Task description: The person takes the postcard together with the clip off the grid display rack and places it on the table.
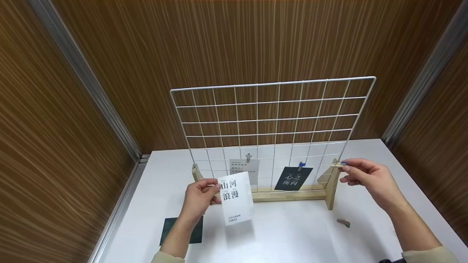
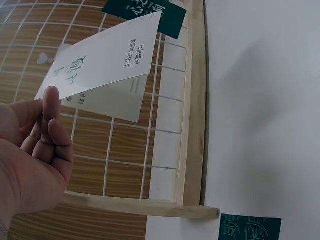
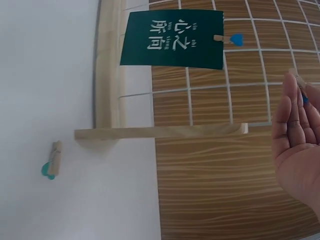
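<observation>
White card (image 1: 237, 206), lower centre, probably light, bendable, best edge-held; left hand (image 1: 199, 197) pinches it; right hand (image 1: 371, 179) pinches clothespin (image 1: 338, 166)

Free room for a hand is left between the left hand (image 1: 200, 197) and the right hand (image 1: 369, 177), in front of the wire grid (image 1: 257, 119). Behind the left grip's white card (image 1: 238, 202), the way is barred by the grid and a clipped pale card (image 1: 253, 168). Left of the right grip, passage is obstructed by a wooden upright (image 1: 331, 190) and, farther over, a hanging green card (image 1: 293, 179).
</observation>
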A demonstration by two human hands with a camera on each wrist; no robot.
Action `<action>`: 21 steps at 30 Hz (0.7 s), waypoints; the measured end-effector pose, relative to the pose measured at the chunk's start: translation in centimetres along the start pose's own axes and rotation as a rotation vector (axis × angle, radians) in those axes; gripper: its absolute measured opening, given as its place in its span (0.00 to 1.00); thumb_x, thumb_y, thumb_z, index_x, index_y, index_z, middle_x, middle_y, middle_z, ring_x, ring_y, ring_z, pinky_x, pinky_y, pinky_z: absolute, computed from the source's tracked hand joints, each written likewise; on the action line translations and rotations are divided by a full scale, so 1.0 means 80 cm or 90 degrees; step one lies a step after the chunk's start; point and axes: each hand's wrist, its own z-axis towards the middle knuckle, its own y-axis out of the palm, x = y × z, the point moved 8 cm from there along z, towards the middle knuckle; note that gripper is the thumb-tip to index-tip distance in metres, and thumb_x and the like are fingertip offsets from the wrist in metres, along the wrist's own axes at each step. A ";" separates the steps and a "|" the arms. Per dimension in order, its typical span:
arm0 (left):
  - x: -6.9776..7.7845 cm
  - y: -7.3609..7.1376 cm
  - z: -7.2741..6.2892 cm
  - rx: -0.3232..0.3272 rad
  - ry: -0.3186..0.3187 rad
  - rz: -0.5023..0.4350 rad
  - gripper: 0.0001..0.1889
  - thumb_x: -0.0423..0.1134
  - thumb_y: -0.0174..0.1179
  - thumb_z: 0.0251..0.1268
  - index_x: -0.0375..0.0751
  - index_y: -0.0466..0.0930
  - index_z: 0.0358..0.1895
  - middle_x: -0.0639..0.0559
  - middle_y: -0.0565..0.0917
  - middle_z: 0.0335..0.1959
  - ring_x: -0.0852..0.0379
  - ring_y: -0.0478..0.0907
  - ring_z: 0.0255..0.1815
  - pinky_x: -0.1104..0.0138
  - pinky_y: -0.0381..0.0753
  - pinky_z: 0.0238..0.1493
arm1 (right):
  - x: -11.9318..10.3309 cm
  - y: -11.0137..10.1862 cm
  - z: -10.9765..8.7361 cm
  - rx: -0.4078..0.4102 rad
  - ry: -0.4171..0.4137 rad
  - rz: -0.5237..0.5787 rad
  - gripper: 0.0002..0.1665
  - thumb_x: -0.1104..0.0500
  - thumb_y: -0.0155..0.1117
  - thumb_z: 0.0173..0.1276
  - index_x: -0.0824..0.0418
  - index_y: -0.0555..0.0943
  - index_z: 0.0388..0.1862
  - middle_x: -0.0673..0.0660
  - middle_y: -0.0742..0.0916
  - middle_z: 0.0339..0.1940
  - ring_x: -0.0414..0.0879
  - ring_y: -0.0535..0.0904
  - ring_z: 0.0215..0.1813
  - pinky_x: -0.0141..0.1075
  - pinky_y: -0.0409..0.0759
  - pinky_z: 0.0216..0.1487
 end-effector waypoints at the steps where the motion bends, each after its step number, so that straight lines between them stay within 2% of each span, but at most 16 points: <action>1: -0.002 -0.003 0.000 0.002 0.000 0.002 0.13 0.35 0.67 0.76 0.33 0.86 0.56 0.42 0.92 0.42 0.54 0.87 0.25 0.68 0.86 0.33 | 0.004 -0.002 -0.002 0.002 0.003 0.010 0.20 0.61 0.65 0.80 0.75 0.81 0.61 0.50 0.92 0.46 0.45 0.91 0.40 0.33 0.88 0.44; 5: -0.013 -0.012 -0.001 0.013 -0.008 0.019 0.12 0.36 0.67 0.76 0.35 0.86 0.55 0.44 0.92 0.40 0.54 0.86 0.24 0.68 0.83 0.31 | 0.024 -0.008 -0.009 0.009 0.029 0.040 0.18 0.62 0.66 0.80 0.74 0.82 0.60 0.52 0.93 0.46 0.46 0.92 0.40 0.33 0.88 0.43; 9: -0.023 -0.018 -0.001 0.020 -0.023 0.035 0.11 0.37 0.66 0.76 0.36 0.87 0.55 0.45 0.92 0.38 0.54 0.86 0.25 0.71 0.78 0.26 | 0.044 -0.014 -0.015 0.014 0.056 0.040 0.15 0.62 0.65 0.80 0.68 0.84 0.60 0.51 0.93 0.46 0.46 0.92 0.40 0.34 0.88 0.44; 12: -0.032 -0.023 -0.002 0.020 -0.033 0.038 0.12 0.37 0.66 0.77 0.35 0.86 0.55 0.45 0.92 0.37 0.55 0.86 0.25 0.72 0.76 0.25 | 0.057 -0.017 -0.021 0.019 0.072 0.037 0.16 0.61 0.65 0.80 0.68 0.84 0.60 0.50 0.93 0.46 0.47 0.92 0.41 0.34 0.88 0.44; 21: -0.061 -0.033 -0.009 0.019 -0.048 0.042 0.13 0.36 0.65 0.77 0.33 0.85 0.56 0.45 0.92 0.40 0.54 0.86 0.27 0.69 0.80 0.30 | 0.102 -0.026 -0.040 0.042 0.142 0.017 0.21 0.55 0.66 0.81 0.68 0.83 0.62 0.46 0.92 0.45 0.45 0.92 0.43 0.35 0.88 0.46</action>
